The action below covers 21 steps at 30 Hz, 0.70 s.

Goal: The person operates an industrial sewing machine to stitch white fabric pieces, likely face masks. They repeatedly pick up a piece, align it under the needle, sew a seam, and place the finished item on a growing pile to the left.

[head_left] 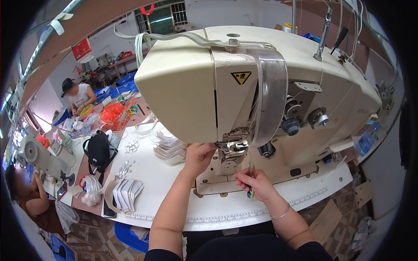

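My left hand reaches under the head of a large cream sewing machine, beside the presser foot. Its fingers are closed together, and their tips are partly hidden by the machine, so what they pinch does not show. In front of the needle area, my right hand grips small thread snips with a green handle, the blades pointing up toward the machine. A stack of folded white pieces lies just left of my left hand.
Another white stack, small white bits and a black bag lie to the left. A ruler strip follows the table's front edge. Below is a blue bin. Two other people sit at the left, one by another machine.
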Available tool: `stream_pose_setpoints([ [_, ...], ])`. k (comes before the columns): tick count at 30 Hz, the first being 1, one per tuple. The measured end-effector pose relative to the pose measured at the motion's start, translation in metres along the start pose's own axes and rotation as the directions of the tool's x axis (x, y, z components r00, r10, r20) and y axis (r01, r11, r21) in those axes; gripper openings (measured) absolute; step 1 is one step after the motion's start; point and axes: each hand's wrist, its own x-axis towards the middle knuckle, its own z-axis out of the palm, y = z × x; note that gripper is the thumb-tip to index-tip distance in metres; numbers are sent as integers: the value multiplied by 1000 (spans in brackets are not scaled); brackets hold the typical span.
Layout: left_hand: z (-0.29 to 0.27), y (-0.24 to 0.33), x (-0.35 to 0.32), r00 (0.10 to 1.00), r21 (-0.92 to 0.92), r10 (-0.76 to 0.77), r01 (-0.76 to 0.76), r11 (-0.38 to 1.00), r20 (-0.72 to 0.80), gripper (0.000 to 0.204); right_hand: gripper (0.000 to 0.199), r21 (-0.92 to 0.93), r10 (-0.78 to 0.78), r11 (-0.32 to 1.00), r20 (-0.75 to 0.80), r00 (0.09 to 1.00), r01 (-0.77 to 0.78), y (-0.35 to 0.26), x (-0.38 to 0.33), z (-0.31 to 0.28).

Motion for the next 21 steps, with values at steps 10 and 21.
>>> stream_pose_setpoints([
  [10, 3, -10, -5, 998, -80, -56, 57, 995, 20, 17, 22, -16, 37, 999, -18, 999, -37, 5, 2, 1],
  [21, 1, 6, 3, 999, 14, 27, -27, 1000, -36, 17, 20, -10, 46, 999, -6, 999, -46, 5, 3, 7],
])
